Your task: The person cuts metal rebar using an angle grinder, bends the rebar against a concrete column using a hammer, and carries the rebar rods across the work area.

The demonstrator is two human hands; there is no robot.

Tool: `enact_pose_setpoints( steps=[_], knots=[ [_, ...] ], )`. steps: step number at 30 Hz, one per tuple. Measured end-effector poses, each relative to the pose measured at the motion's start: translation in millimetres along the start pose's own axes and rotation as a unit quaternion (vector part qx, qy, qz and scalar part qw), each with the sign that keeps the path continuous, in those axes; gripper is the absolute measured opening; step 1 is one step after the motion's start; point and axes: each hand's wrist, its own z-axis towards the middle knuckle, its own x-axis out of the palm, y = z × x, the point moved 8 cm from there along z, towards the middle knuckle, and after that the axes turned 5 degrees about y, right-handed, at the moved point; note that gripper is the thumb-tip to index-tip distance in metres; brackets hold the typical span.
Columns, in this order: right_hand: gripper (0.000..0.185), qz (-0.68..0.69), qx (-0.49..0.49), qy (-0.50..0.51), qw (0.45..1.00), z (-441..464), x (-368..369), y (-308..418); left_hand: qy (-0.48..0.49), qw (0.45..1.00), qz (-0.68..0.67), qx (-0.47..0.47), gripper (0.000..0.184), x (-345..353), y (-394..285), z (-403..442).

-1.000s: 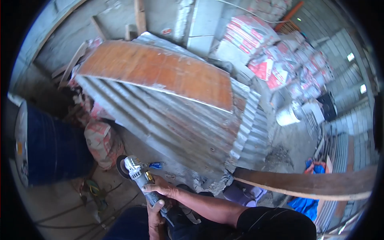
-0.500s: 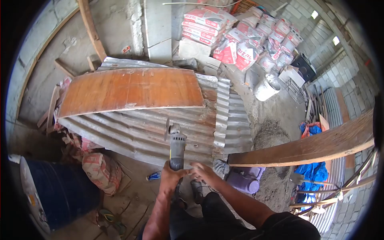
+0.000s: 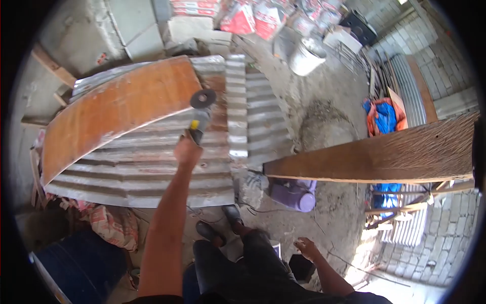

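My left hand (image 3: 188, 151), stretched out forward, is closed around the body of an angle grinder (image 3: 199, 124). Its dark round disc (image 3: 203, 99) faces up, over the right end of a curved orange-brown plywood sheet (image 3: 126, 106) in this view. Whether the disc touches anything, I cannot tell. Beneath the plywood lie corrugated metal sheets (image 3: 152, 175). My right hand (image 3: 308, 249) hangs low beside my right leg, its fingers loosely bent and partly apart, with no tool visible in it.
A thick wooden beam (image 3: 369, 154) juts in from the right, above a purple jug (image 3: 296, 195). Cords trail across the floor near my feet. A blue drum (image 3: 81, 266) and a cement bag (image 3: 114, 226) are at lower left; a white bucket (image 3: 308, 57) stands further back.
My left hand has carried the grinder forward and left, and its disc has turned to face up. My right hand has moved away from the grinder, down to my right side. The view has shifted.
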Motion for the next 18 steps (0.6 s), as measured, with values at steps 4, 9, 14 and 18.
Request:
enact_pose_setpoints(
  steps=[4, 9, 14, 18],
  knots=[
    [0.059, 0.081, 0.116, -0.002, 0.99, -14.7, 1.0, -75.5, 0.001, 0.999, 0.036, -0.002, 0.076, 32.5, 5.3, 28.8],
    [0.059, 0.066, 0.11, -0.058, 0.99, 29.5, -19.9, -76.2, -0.03, 0.997, 0.066, 0.017, 0.074, 60.7, 21.2, 43.7],
    [0.05, 0.004, -0.013, -0.177, 0.984, 145.6, -67.0, -25.2, -0.051, 0.996, 0.074, -0.005, 0.077, 89.7, 48.4, 53.9],
    [0.046, -0.072, -0.097, -0.205, 0.971, 207.1, -85.7, 58.1, -0.047, 0.997, 0.064, -0.005, 0.082, 94.1, 53.3, 56.2]
  ],
)
